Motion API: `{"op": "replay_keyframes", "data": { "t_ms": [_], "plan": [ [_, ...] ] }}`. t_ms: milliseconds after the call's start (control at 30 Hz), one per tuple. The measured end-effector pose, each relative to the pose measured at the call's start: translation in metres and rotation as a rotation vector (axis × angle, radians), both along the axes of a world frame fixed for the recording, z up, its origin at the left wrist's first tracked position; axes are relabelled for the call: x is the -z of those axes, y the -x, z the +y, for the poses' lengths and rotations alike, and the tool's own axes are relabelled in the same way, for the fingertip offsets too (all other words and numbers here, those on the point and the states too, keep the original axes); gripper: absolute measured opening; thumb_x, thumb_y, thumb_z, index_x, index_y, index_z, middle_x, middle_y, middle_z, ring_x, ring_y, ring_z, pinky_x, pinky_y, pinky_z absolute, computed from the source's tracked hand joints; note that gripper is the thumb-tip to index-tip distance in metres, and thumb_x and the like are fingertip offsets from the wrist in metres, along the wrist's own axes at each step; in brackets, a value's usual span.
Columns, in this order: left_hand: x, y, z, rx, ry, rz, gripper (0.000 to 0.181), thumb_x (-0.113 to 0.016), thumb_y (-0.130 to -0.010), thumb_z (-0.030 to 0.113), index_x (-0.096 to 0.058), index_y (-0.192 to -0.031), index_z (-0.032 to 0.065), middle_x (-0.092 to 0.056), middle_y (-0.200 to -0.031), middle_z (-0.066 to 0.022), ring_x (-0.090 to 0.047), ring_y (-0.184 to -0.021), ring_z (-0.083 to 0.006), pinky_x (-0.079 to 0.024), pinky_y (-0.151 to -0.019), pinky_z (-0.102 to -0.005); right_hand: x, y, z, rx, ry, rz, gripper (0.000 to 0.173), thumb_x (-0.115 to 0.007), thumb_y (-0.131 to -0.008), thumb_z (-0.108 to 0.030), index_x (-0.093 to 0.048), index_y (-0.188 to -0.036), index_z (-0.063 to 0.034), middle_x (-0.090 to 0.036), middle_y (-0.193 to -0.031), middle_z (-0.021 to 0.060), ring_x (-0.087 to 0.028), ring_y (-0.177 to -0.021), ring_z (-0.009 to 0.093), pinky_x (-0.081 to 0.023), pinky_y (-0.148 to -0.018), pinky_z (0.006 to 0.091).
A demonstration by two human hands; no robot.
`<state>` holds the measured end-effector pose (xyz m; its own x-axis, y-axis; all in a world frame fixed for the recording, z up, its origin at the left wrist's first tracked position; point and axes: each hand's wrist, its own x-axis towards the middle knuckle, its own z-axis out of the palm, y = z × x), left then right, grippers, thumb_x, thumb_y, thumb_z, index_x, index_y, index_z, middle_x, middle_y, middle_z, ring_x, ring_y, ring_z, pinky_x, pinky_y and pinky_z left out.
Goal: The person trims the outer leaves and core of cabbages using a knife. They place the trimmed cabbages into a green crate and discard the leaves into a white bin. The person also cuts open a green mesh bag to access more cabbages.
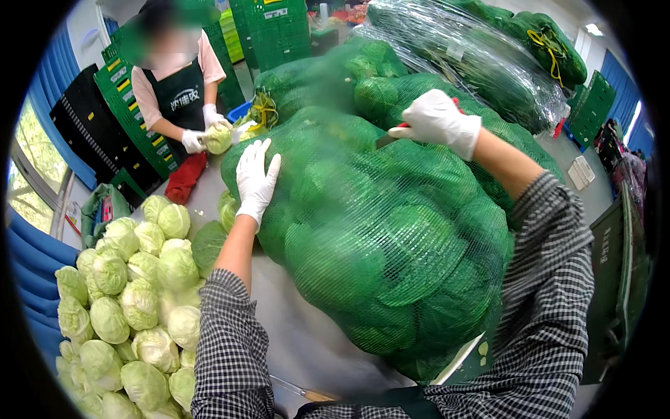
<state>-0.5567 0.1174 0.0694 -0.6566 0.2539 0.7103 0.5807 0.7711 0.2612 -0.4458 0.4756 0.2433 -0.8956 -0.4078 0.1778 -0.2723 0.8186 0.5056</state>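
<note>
A large green mesh sack [366, 251] packed with cabbages lies across the metal table [309, 319] before me. My left hand [257, 180], in a white glove, rests on the sack's left side with its fingers extended, holding nothing. In its white glove my right hand [442, 123] is closed around a red-handled knife [386, 140]. The blade points left and meets the upper part of the mesh; whether it has cut through, I cannot tell. Just left of the sack are a loose green leaf [208, 246] and a partly hidden cabbage [227, 210].
Pale trimmed cabbages [138, 304] are heaped at left. A wooden-handled knife [314, 395] lies by the near edge. Across the table, a co-worker [180, 89] holds a cabbage [218, 139] beside a red cloth [184, 178]. Behind stand more sacks [502, 112] and green crates [277, 36].
</note>
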Motion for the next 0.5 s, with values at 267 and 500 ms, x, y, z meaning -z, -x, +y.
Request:
{"op": "replay_keyframes", "data": {
  "t_ms": [267, 500],
  "plan": [
    [-0.023, -0.018, -0.009, 0.023, 0.060, -0.224, 0.069, -0.059, -0.089, 0.054, -0.047, -0.139, 0.0084, -0.044, -0.144, -0.0201, -0.040, -0.133, -0.0380, -0.032, -0.111, -0.0450, -0.019, -0.084, 0.019, -0.103, 0.051, -0.212, 0.060, -0.056, -0.086, -0.060, -0.068, -0.061, -0.0066, -0.055, -0.050, 0.0123, -0.057, -0.049, 0.033, -0.046, -0.051, 0.0403],
    [-0.106, -0.127, 0.121, 0.515, 0.410, -0.014, 0.055, -0.065, -0.083, 0.049, -0.061, -0.121, 0.0095, -0.059, -0.123, -0.0166, -0.051, -0.122, -0.0354, -0.039, -0.106, -0.0442, -0.021, -0.073, 0.036, 0.096, 0.083, -0.024, 0.065, -0.056, -0.084, -0.063, -0.067, -0.060, -0.0034, -0.055, -0.052, 0.0142, -0.059, -0.050, 0.033, -0.046, -0.051, 0.0415]
  ]
}}
